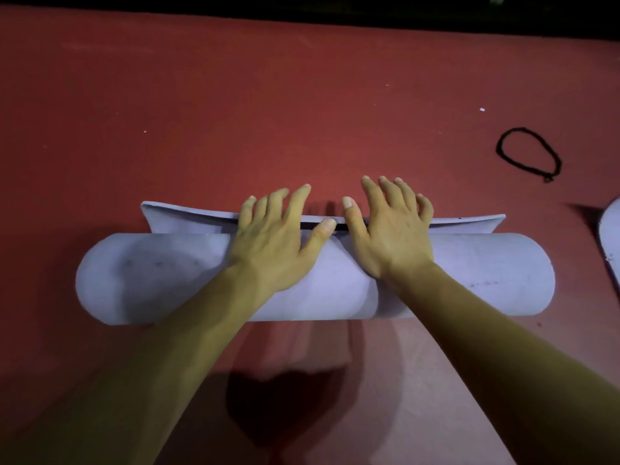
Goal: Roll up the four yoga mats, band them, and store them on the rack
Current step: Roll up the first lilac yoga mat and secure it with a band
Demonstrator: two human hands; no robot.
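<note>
On red floor point(167, 95): left hand point(275, 236), right hand point(392, 229) flat, fingers spread, pressing lavender foam roll point(151, 280).

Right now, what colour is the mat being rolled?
Pale lavender-blue mat, clearest in the head view.

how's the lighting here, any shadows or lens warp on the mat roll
Head view: dim, brightest on the red floor beyond the left hand and right hand, fading to black at the top; a soft shadow lies on the near side of the mat roll; the wide lens seems to bow the roll's ends; the black band looks sharp.
</note>
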